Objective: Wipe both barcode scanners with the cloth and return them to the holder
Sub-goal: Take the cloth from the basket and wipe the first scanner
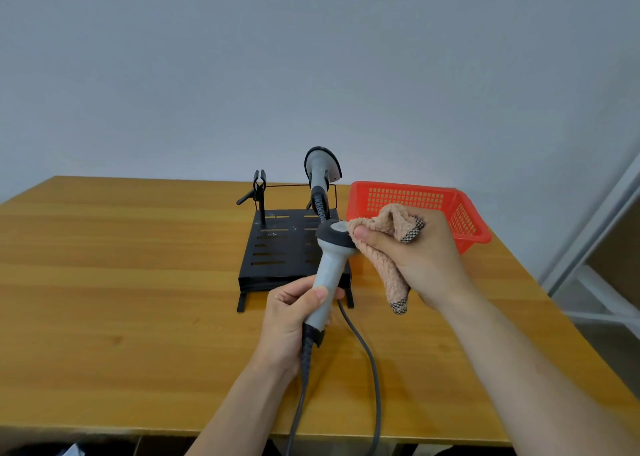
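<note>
Wooden table [121, 265]; left hand [291, 320] grip around scanner [332, 265] handle; right hand [415, 258] grip pinching cloth [388, 227] against partly hidden head

Left hand [291, 324] grips the scanner [332, 261]; right hand [422, 254] pinches the cloth [389, 275]; forearms extended.

I see a peach cloth [384, 247], its edging seemingly black-and-white checked; near scanner [332, 268] and far scanner [320, 169] grey-and-black; black holder [277, 247]; red basket [405, 199]; honey woodgrain tabletop [121, 282].
</note>
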